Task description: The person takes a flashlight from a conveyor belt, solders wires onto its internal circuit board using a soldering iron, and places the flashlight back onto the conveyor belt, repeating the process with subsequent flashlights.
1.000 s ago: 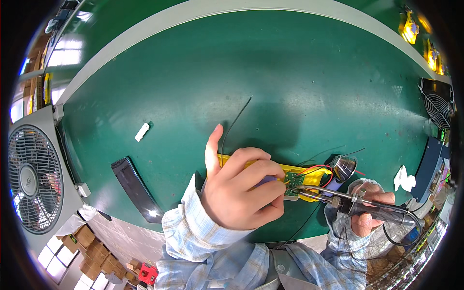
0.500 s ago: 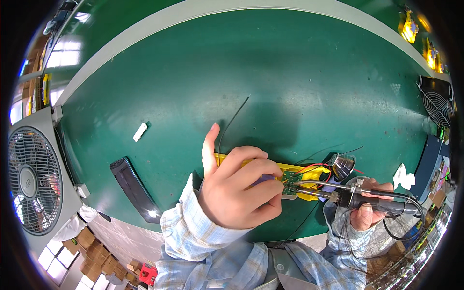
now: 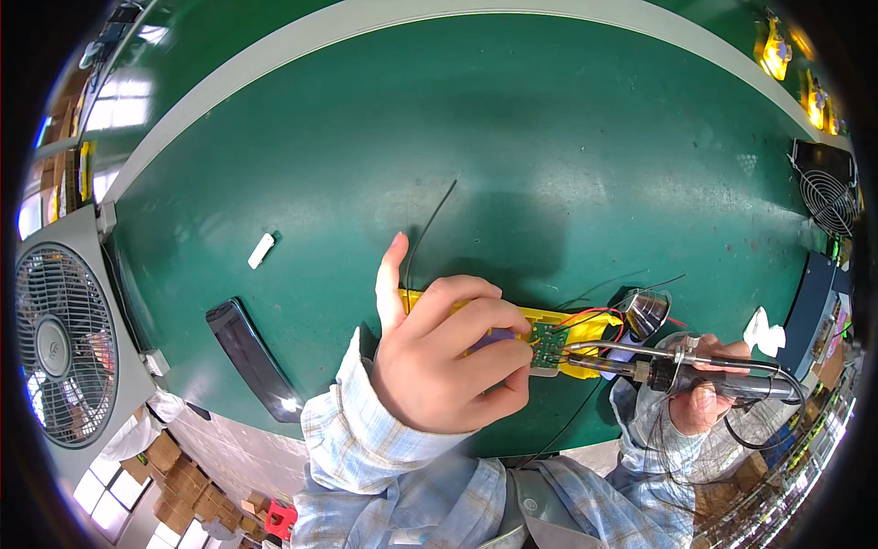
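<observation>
My left hand [image 3: 457,352] lies over a yellow plastic housing [image 3: 523,320], its fingers bent round it and the little finger raised away. A small green circuit board [image 3: 549,343] shows at the housing's right end, with red and black wires running from it. My right hand [image 3: 702,395] grips a soldering iron [image 3: 722,384] with a thin metal feed tube [image 3: 631,350] clamped alongside. Iron and tube point left, their tips at the board; whether they touch it I cannot tell. A shiny metal reflector cup [image 3: 647,313] sits right of the housing. My left fingertips are partly hidden.
A dark phone [image 3: 254,359] and a small white piece [image 3: 262,250] lie on the green table [image 3: 366,119] at left. A grey fan [image 3: 64,343] stands by the left edge. At right are crumpled white tissue [image 3: 764,332], a blue-grey box [image 3: 809,311] and a black round-grilled fan [image 3: 828,192].
The soldering iron and my right hand have shifted slightly right, its tip drawing back a little across the board. My left hand and the housing moved very slightly left.
</observation>
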`<state>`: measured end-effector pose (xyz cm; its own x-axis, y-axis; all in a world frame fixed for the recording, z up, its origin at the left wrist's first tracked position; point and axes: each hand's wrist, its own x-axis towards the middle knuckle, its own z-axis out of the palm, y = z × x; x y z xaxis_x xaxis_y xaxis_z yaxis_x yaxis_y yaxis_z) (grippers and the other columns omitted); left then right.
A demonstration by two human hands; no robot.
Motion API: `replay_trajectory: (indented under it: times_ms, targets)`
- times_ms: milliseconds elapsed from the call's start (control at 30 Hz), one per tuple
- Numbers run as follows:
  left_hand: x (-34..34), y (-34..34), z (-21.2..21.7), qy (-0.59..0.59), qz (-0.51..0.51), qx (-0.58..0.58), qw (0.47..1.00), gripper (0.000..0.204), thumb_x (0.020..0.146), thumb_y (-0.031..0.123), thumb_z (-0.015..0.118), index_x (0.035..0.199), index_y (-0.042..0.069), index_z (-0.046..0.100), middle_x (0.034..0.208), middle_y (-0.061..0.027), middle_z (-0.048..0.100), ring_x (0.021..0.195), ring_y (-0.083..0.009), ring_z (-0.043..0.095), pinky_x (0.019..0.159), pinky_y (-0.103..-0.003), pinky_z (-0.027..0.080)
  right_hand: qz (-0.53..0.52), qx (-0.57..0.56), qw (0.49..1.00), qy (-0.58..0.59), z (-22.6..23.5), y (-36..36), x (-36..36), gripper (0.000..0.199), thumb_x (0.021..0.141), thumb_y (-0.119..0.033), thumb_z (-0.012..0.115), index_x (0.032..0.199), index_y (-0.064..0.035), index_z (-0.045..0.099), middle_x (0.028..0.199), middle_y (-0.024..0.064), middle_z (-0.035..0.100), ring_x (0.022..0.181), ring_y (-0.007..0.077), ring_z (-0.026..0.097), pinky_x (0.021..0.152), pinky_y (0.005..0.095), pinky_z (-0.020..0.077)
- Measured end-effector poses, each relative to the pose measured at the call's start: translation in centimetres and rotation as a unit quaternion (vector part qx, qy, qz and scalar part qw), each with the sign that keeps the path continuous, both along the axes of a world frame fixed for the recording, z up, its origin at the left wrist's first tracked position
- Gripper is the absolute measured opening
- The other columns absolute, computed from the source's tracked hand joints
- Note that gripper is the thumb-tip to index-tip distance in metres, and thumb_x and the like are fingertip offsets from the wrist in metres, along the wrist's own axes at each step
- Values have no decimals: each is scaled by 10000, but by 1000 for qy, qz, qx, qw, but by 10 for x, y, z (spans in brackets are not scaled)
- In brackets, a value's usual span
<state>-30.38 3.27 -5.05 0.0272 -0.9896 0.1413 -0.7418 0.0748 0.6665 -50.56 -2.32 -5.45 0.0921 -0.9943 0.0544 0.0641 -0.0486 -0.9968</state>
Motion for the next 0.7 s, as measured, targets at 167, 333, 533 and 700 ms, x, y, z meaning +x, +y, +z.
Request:
replay_trajectory:
  times_ms: [167,333,533,700]
  targets:
    - [0,0,2,-10,-1,1,1000,118,408,87,570,488,141,503,647,52,501,690,-153,479,811,-530,122,42,52,998,6,1,-2,-2,305,623,-234,594,716,-72,353,614,9,364,549,96,347,475,213,328]
    - [0,0,2,-24,-9,10,1000,88,451,95,545,485,139,477,650,66,475,689,-126,467,812,-526,126,61,3,998,22,-5,-1,-5,347,601,-284,610,729,-56,381,589,16,393,457,62,346,357,168,296]
    - [0,1,2,-13,-7,13,1000,120,409,95,574,496,146,509,652,56,500,700,-151,478,808,-532,119,33,62,997,11,1,0,-5,405,540,-284,660,702,-19,401,591,70,433,501,141,413,452,243,341]
    - [1,1,2,-10,-4,11,1000,115,407,95,570,489,146,507,646,57,499,697,-149,476,809,-528,120,37,45,998,-11,-2,-1,-3,406,532,-274,667,710,-24,402,594,70,438,507,135,416,461,238,354]
